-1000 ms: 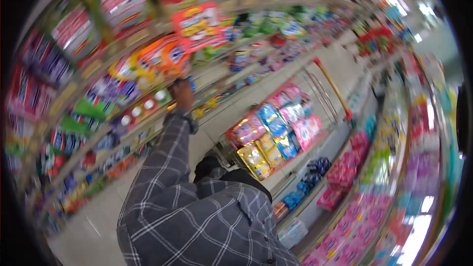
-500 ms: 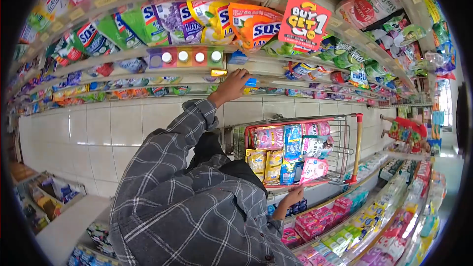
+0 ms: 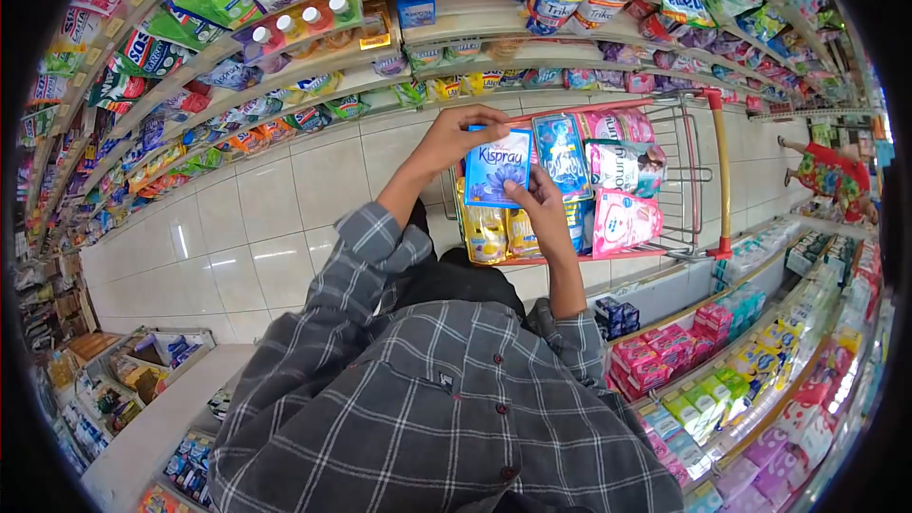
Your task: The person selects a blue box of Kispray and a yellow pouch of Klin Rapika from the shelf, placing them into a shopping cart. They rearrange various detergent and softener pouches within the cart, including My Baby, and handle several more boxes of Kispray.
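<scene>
Only the head view to go on here. Biggest change is the left hand (image 3: 454,141): half a second ago it was over at the shelf (image 3: 465,17) with something blue in its fingers, and now it's pulled in front of the body. The blue Kispray packet (image 3: 499,169) is in it, pretty likely that same blue thing. Its fingers are bent over the packet's top left, pinching rather than fisted, though I can't tell where the thumb sits.

The right hand (image 3: 544,204) moved too. It was down by the cart (image 3: 724,171) near the pink bag (image 3: 627,221), and now it's up on the packet, thumb pressed flat on the lower right of the front, other fingers partly hidden behind. So it's a two-handed hold now, label up and readable, which to me looks like the packet is being looked over.

Where it is: held up over the near left corner of the cart, close to the yellow packs (image 3: 484,233) and the blue bag (image 3: 562,157). I'd call it off the shelf but not put down. A blue box (image 3: 415,7) sits back on the shelf, neither hand on it.
</scene>
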Available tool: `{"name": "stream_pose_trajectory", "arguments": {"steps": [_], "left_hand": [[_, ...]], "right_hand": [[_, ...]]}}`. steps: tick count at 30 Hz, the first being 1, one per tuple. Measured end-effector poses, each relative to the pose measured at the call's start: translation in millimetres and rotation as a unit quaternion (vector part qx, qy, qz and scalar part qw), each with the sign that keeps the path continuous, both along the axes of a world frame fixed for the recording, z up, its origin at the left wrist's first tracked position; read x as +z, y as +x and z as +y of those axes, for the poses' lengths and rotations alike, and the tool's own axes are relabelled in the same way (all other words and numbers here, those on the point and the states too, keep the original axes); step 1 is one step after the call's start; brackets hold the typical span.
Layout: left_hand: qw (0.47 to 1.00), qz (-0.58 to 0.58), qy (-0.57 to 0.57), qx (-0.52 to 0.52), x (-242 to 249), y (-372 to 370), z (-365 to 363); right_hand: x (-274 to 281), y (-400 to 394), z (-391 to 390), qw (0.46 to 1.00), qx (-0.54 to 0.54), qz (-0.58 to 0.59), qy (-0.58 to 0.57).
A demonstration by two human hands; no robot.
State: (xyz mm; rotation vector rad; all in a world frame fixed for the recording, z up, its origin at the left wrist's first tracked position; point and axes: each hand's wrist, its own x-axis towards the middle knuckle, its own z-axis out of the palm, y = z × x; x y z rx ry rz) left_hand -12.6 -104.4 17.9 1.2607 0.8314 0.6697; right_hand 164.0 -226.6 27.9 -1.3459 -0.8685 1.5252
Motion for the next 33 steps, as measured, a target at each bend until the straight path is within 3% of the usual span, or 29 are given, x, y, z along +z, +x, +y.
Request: {"name": "stream_pose_trajectory", "arguments": {"steps": [3, 9, 16, 21, 22, 25, 26, 29, 31, 33], "left_hand": [[0.974, -0.055, -0.197, 0.102, 15, -4, -39], [0.985, -0.046, -0.153, 0.06, 16, -18, -70], [0.979, -0.021, -0.2, -0.042, 2, -9, -13], [0.977, 0.015, -0.19, -0.1, -47, 5, 25], [0.982, -0.06, -0.178, -0.035, -67, 11, 31], [0.961, 0.044, -0.145, 0.23, -148, 9, 53], [0.959, 0.076, -0.073, 0.263, -215, 5, 54], [0.912, 0.194, -0.295, 0.207, -259, 10, 44], [0.854, 0.121, -0.453, 0.227, -237, 26, 36], [0.821, 0.011, -0.485, 0.303, -231, 48, 32]], "right_hand": [[-5, 2, -8, 0.997, -0.02, 0.068, 0.004], [-3, -5, -6, 0.992, -0.035, 0.12, 0.005], [-10, 0, 4, 0.99, -0.119, 0.072, 0.003], [-19, 13, -2, 0.977, -0.208, 0.042, -0.024], [-25, 16, -3, 0.972, -0.234, 0.003, -0.036], [-54, 35, -13, 0.909, -0.408, 0.03, -0.078], [-53, 45, -11, 0.893, -0.443, 0.042, -0.063], [-55, 93, 3, 0.833, -0.549, 0.023, -0.07], [-62, 137, 23, 0.826, -0.562, -0.001, -0.046], [-85, 191, 39, 0.84, -0.542, -0.008, -0.02]]}}
